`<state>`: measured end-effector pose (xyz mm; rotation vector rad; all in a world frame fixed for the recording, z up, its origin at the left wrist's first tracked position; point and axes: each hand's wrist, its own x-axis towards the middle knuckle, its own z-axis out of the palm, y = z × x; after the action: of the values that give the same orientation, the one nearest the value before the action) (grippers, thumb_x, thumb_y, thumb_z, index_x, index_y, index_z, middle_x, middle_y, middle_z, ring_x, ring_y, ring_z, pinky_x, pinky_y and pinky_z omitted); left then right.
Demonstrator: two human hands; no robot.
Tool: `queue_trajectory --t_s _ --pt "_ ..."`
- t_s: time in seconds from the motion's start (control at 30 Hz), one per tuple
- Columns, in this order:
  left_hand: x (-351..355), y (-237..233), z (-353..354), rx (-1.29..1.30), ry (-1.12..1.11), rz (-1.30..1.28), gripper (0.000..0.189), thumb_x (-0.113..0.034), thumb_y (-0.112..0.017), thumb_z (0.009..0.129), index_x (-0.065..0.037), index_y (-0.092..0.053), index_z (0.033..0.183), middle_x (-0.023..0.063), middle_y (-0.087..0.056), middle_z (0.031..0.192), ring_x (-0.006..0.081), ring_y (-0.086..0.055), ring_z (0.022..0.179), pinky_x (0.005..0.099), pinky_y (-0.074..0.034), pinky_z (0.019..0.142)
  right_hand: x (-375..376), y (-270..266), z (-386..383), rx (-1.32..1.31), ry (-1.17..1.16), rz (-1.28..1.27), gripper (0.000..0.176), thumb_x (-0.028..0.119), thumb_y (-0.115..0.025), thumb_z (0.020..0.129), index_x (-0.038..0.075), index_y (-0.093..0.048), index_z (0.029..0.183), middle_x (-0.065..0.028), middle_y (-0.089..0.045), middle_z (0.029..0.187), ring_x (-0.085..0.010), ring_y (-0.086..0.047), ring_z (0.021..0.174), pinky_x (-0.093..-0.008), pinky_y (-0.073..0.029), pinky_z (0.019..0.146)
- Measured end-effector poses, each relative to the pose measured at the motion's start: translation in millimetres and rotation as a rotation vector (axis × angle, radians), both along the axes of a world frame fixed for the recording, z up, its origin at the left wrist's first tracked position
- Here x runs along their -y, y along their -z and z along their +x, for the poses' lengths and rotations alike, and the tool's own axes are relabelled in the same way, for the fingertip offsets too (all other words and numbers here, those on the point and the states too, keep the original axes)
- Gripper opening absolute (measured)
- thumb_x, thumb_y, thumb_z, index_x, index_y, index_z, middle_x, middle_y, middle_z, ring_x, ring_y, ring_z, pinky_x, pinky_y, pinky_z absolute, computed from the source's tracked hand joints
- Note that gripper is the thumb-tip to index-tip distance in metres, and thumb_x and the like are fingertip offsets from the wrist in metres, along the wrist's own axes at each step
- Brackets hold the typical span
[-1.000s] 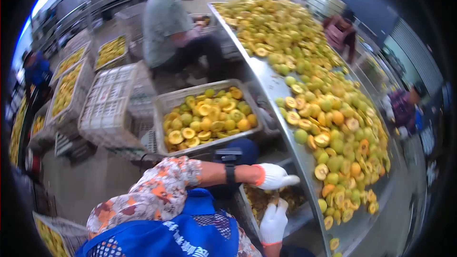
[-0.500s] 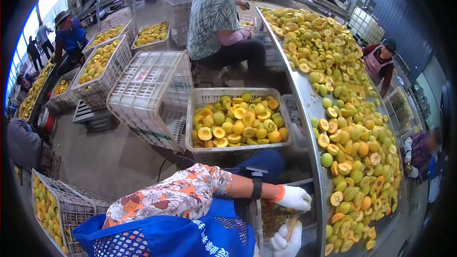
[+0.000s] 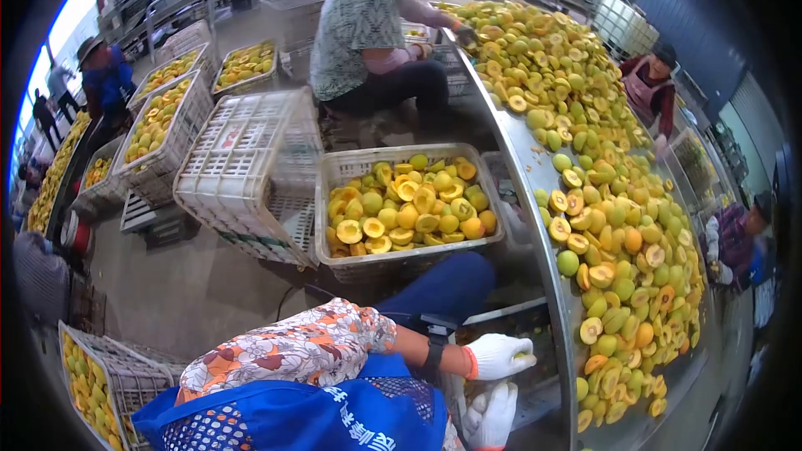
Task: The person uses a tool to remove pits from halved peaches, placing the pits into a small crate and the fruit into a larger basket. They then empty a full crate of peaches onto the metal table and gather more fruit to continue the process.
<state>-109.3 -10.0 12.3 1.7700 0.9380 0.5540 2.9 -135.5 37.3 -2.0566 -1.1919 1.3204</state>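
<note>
At the near rim of the long curved stainless-steel table (image 3: pixel 558 309), the left hand in a white knit glove with an orange cuff (image 3: pixel 499 356) was clenched around a small yellow-green piece of fruit (image 3: pixel 525 357). Only a sliver of it peeked out past the fingertips, on the side of the hand toward the table. A black wristwatch (image 3: pixel 433 352) sat just behind the cuff, and an orange-and-white floral sleeve (image 3: pixel 292 351) ran back from it.

Just below the left hand, and also just short of the rim, the right hand in a matching white glove (image 3: pixel 494 416) pointed its fingers upward. Whether it gripped anything could not be made out.

On the table lay a deep heap of whole green and halved yellow fruit (image 3: pixel 618 234). Against the table's outer side stood a grey slotted plastic crate (image 3: pixel 401 266) filled with halved fruit. Farther along the same side, a seated person in a grey patterned shirt (image 3: pixel 359 25) reached toward the heap.
</note>
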Motion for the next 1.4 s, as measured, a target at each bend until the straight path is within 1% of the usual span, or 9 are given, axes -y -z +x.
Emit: queue_trajectory --t_s 0.07,0.1,0.2,0.27,0.33,0.43,0.6,1.13,1.4 --pt "0 -8 -2 -0.015 -0.006 -0.001 0.033 -0.040 -0.058 0.101 -0.011 -0.066 0.113 0.0236 -0.071 0.096 0.0426 -0.070 0.092 0.0487 -0.054 0.083 5 -12 -7 -0.778 0.477 -0.057 0.017 0.033 -0.048 0.107 0.017 -0.051 0.108 -0.0075 -0.053 0.068 -0.0212 -0.047 0.043 -0.0354 -0.036 0.040" --pt "2 -6 -1 0.017 -0.011 -0.006 0.030 -0.037 -0.059 0.100 -0.010 -0.066 0.113 0.0226 -0.071 0.096 0.0408 -0.070 0.093 0.0466 -0.054 0.083 5 -25 -20 -0.732 0.447 -0.007 0.013 0.033 -0.046 0.105 0.023 -0.041 0.100 0.0029 -0.037 0.065 -0.0054 -0.025 0.040 -0.0247 -0.020 0.037" --pt "16 0 -2 0.242 -0.088 0.103 0.025 -0.029 -0.063 0.099 -0.008 -0.065 0.112 0.0184 -0.071 0.099 0.0351 -0.070 0.095 0.0409 -0.055 0.084 7 -20 -15 -0.706 0.449 0.036 0.013 0.023 -0.056 0.100 0.017 -0.048 0.108 -0.0051 -0.049 0.077 -0.0164 -0.045 0.049 -0.0317 -0.036 0.042" --pt "18 -2 0 0.213 -0.072 0.113 0.024 -0.028 -0.061 0.099 -0.008 -0.065 0.113 0.0163 -0.070 0.101 0.0327 -0.070 0.095 0.0407 -0.055 0.085 17 12 -2 0.423 -0.309 0.747 0.033 0.007 -0.064 0.086 0.008 -0.052 0.116 -0.0158 -0.052 0.095 -0.0295 -0.056 0.066 -0.0390 -0.047 0.054" --pt "10 -9 0 0.083 0.041 -0.113 0.024 -0.026 -0.059 0.100 -0.007 -0.064 0.113 0.0172 -0.071 0.097 0.0319 -0.070 0.093 0.0404 -0.054 0.084 26 23 1 0.492 -0.288 0.781 0.051 -0.002 -0.066 0.073 0.003 -0.054 0.122 -0.0234 -0.048 0.109 -0.0399 -0.057 0.080 -0.0452 -0.052 0.064" --pt "16 -5 7 0.107 0.015 -0.037 0.025 -0.031 -0.057 0.100 -0.009 -0.064 0.111 0.0225 -0.071 0.096 0.0408 -0.070 0.092 0.0461 -0.054 0.081 28 1 1 -0.819 0.328 0.073 0.014 0.015 -0.055 0.100 0.010 -0.050 0.112 -0.0069 -0.050 0.079 -0.0159 -0.047 0.050 -0.0307 -0.037 0.042" --pt "-3 -5 14 0.268 0.265 -0.514 0.028 -0.030 -0.052 0.104 -0.006 -0.065 0.109 0.0040 -0.068 0.090 0.0100 -0.062 0.083 0.0269 -0.053 0.076 29 -21 2 -1.113 0.462 0.004 0.018 0.035 -0.042 0.111 0.019 -0.046 0.103 0.0024 -0.040 0.064 -0.0064 -0.032 0.040 -0.0241 -0.023 0.037" --pt "-9 -5 59 0.551 0.209 -0.398 0.022 -0.022 -0.051 0.104 -0.004 -0.063 0.111 0.0081 -0.068 0.098 0.0124 -0.062 0.083 0.0271 -0.052 0.076 14 -16 21 -1.277 0.592 0.203 0.019 0.039 -0.045 0.111 0.022 -0.048 0.102 0.0016 -0.041 0.065 -0.0068 -0.030 0.038 -0.0221 -0.022 0.035" --pt "-47 -13 47 0.596 0.713 -0.494 0.030 -0.029 -0.057 0.102 0.000 -0.066 0.106 0.0092 -0.068 0.100 0.0167 -0.062 0.094 0.0322 -0.050 0.088 17 -5 19 -1.635 0.520 0.115 0.029 0.043 -0.044 0.110 0.017 -0.055 0.107 0.0022 -0.041 0.066 -0.0073 -0.029 0.038 -0.0245 -0.025 0.038"
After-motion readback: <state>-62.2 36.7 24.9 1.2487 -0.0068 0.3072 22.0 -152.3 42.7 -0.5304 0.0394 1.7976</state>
